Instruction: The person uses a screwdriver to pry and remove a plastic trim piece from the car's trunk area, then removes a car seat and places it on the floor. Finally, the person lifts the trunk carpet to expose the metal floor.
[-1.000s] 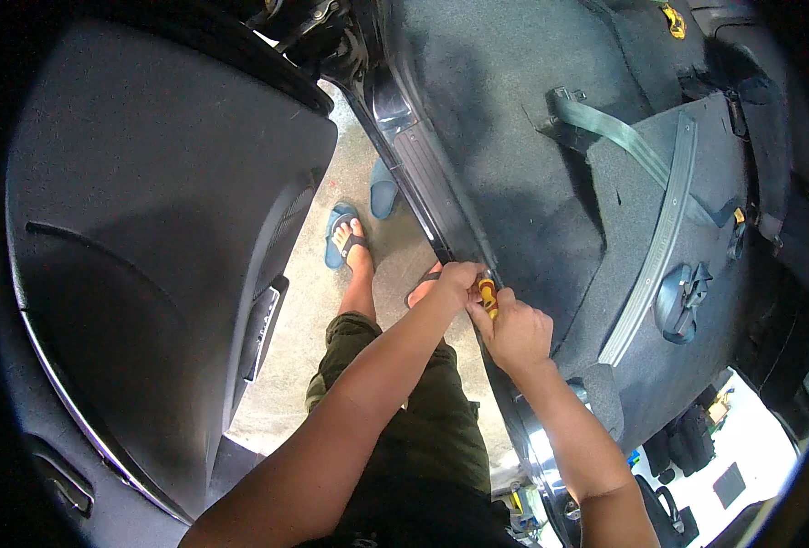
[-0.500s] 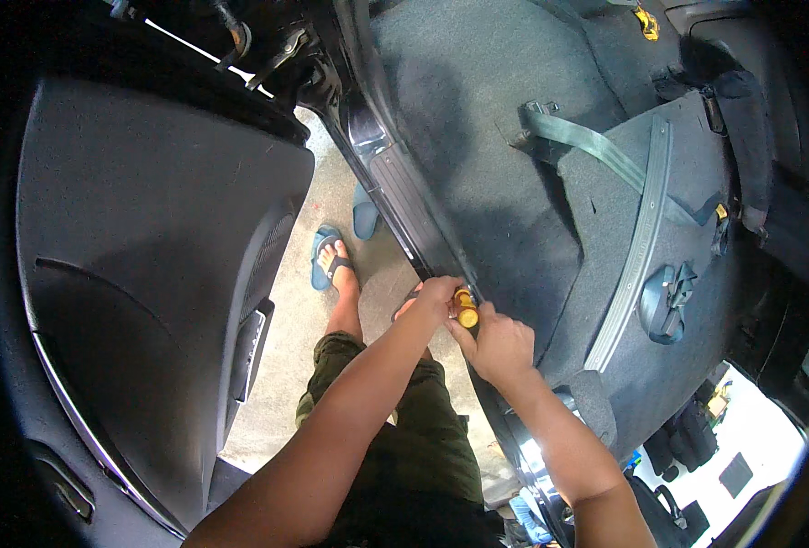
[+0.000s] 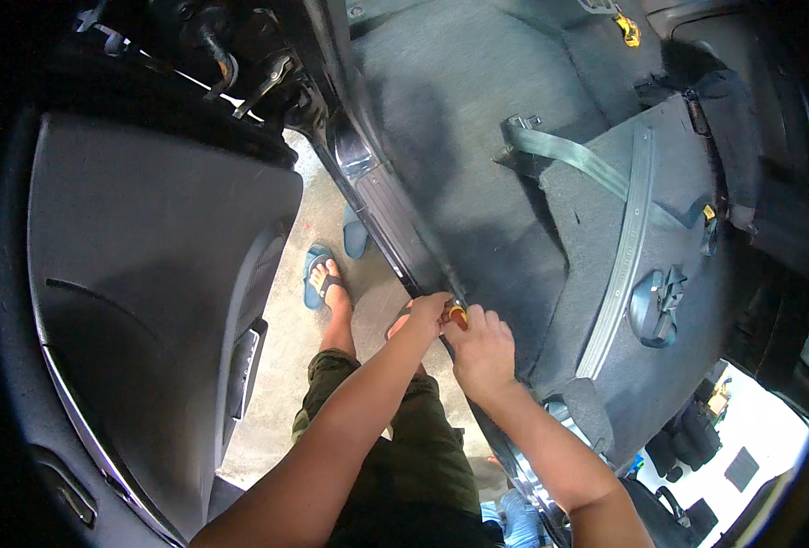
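Observation:
My right hand (image 3: 483, 356) is closed round the yellow and orange handle (image 3: 459, 316) of what looks like a screwdriver, held at the edge of the car's door sill (image 3: 391, 215). Most of the handle is now covered by that hand, and its tip cannot be seen. Close against it on the left, my left hand (image 3: 430, 312) has its fingers pinched together at the sill edge. Whatever lies between those fingers is hidden. Both forearms reach forward from the lower edge, and the hands nearly touch.
An open car door panel (image 3: 158, 274) stands on the left. Right of the sill lies grey carpet (image 3: 423, 73) with a greenish belt strap (image 3: 573, 164), a metal rail (image 3: 619, 265) and a buckled strap (image 3: 657, 309). My sandalled foot (image 3: 324, 274) stands on the concrete ground.
My right hand has turned over the handle, so its yellow end no longer shows. Both hands sit slightly lower and further left in the picture, as the whole view has shifted.

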A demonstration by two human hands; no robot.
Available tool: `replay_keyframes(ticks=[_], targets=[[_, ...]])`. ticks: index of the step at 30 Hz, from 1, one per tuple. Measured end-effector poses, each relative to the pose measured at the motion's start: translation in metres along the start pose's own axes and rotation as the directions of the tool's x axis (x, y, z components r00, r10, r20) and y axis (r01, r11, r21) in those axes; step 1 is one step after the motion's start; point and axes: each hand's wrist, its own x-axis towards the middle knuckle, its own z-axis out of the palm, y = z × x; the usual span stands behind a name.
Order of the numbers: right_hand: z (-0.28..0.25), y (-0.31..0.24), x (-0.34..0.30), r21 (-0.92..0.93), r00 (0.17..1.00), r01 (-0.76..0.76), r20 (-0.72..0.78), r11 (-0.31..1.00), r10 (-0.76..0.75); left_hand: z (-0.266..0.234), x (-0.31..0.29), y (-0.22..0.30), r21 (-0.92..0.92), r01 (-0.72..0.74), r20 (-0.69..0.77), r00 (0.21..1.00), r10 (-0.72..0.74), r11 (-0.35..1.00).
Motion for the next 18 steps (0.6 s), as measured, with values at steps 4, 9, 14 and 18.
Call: replay_keyframes(ticks=[4, 9, 14, 18], targets=[[0.002, -0.002, -0.002, 0.131, 0.995, -0.085, 0.055, 0.988, 0.078, -0.003, 0.013, -0.001, -0.036, 0.123, 0.056, 0.991, -0.121, 0.992], [0.006, 0.002, -0.009, 0.153, 0.927, -0.291, 0.291, 0.944, 0.238, -0.001, 0.005, -0.001, -0.046, -0.01, 0.067, 0.998, 0.013, 0.999], [0.012, 0.002, -0.009, 0.18, 0.95, -0.286, 0.185, 0.941, 0.253, 0.006, -0.014, 0.005, -0.029, 0.049, 0.0, 0.999, -0.049, 0.998], [0.008, 0.004, -0.009, 0.081, 0.997, -0.056, 0.053, 0.995, 0.052, 0.007, -0.014, 0.003, 0.015, -0.009, -0.06, 0.998, 0.009, 1.0]])
